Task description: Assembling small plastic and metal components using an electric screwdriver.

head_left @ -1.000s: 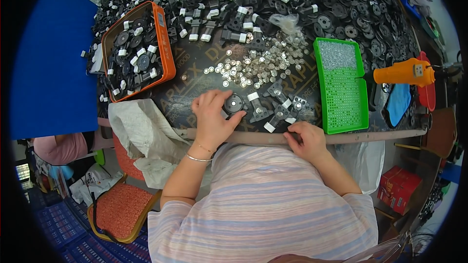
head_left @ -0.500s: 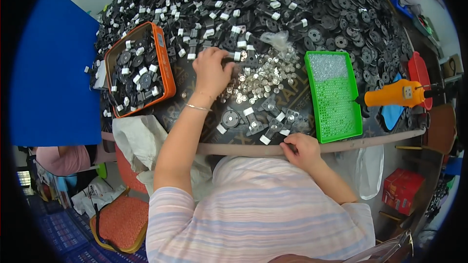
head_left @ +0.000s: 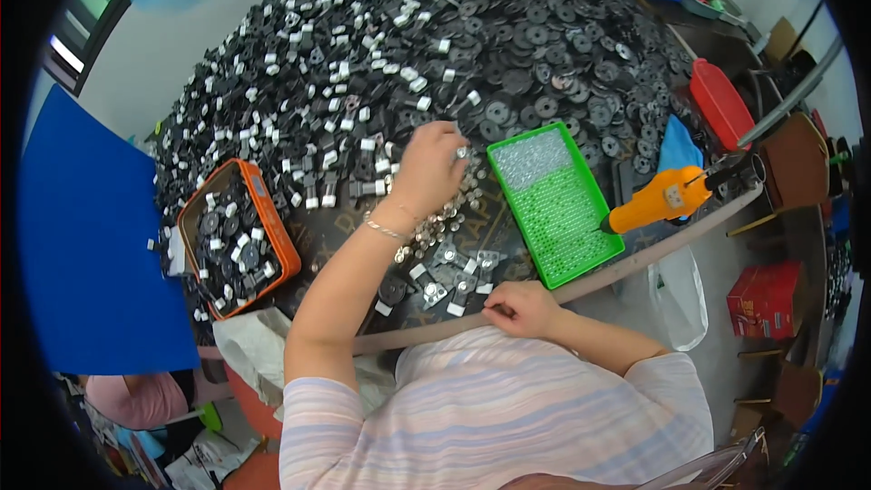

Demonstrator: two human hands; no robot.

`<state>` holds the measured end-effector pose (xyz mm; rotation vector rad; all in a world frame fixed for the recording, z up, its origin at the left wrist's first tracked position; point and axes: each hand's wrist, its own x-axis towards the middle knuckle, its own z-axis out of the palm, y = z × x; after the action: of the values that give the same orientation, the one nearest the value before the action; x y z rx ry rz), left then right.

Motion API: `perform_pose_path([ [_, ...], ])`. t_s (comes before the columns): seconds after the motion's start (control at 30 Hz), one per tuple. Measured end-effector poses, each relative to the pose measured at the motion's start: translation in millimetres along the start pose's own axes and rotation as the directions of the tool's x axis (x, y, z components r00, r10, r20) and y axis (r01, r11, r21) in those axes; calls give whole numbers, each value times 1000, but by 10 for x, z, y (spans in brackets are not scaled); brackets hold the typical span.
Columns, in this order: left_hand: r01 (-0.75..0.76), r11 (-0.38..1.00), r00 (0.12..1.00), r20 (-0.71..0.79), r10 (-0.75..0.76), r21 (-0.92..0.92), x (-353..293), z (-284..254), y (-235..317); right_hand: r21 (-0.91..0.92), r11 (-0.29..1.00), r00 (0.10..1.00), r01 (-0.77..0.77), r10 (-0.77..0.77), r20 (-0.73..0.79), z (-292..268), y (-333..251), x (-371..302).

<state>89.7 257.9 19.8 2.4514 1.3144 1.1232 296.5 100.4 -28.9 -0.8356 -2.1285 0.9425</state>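
My left hand (head_left: 431, 168) reaches over a heap of small silver round metal pieces (head_left: 440, 222), its fingers curled together. A pale bit shows at its fingertips, but I cannot make out what they hold. My right hand (head_left: 526, 308) rests at the table's near edge with thumb and fingers closed; whatever is in them is hidden. Just beyond it lie several black parts with white ends (head_left: 464, 286), some bearing a silver round piece. Right of the heap, a green tray (head_left: 594, 263) has small silver pieces at its far end and rows of holes.
A large mound of black and white parts (head_left: 318, 63) and black discs (head_left: 562, 45) covers the far side. An orange-rimmed tin (head_left: 286, 254) full of parts stands left. An orange electric screwdriver (head_left: 658, 198) hangs by the green tray's right edge; a red tray (head_left: 721, 104) lies beyond.
The view has shifted, with more of the far wall showing. My left hand has moved right from the heap's left side to its far end. My right hand stays at the table edge.
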Motion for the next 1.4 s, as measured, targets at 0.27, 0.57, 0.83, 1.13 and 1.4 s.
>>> perform_pose_path([
  [0.27, -195, 928, 929, 363, 71, 316, 925, 783, -154, 3, 1000, 997, 21, -20, -81, 52, 46, -60],
  [0.57, -108, 969, 924, 381, 16, 221, 1204, 1282, -464, -6, 970, 959, 244, -242, -148, 89, 183, -86],
  [0.83, 76, 977, 996, 65, -64, -198, 1277, 592, -422, 33, 970, 962, 243, -236, -138, 72, 163, -74],
  [1.13, 417, 905, 891, 233, -389, -83, -297, -942, 44, 9, 992, 991, 123, -122, -49, -7, 84, -58],
  [1.4, 481, 872, 863, 126, -489, 90, -1927, -1012, 125, -83, 992, 995, 91, -87, 57, 31, -14, -15],
])
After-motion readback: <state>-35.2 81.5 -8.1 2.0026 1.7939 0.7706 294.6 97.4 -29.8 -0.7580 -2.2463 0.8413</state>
